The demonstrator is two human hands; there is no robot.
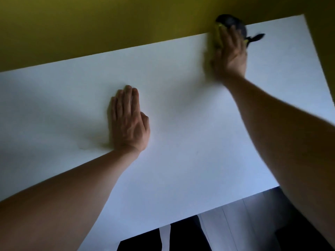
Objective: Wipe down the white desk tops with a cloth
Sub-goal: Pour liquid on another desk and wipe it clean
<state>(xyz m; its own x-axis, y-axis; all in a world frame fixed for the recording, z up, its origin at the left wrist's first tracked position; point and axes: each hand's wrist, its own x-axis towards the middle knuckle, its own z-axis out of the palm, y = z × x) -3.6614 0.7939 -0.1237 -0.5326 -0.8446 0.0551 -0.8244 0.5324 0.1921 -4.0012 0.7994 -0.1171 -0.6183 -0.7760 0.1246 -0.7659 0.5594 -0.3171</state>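
Observation:
The white desk top fills most of the head view. My left hand lies flat on it near the middle, palm down, fingers together, holding nothing. My right hand reaches to the far edge on the right and presses a cloth onto the surface; the cloth shows yellow-green at my fingertips and is mostly hidden under the hand. The right hand is blurred by motion.
A dark grey object with a black strap or tail sits at the desk's far edge just beyond my right hand. A yellow-olive wall runs behind the desk. Grey floor and my dark trouser legs show below the near edge.

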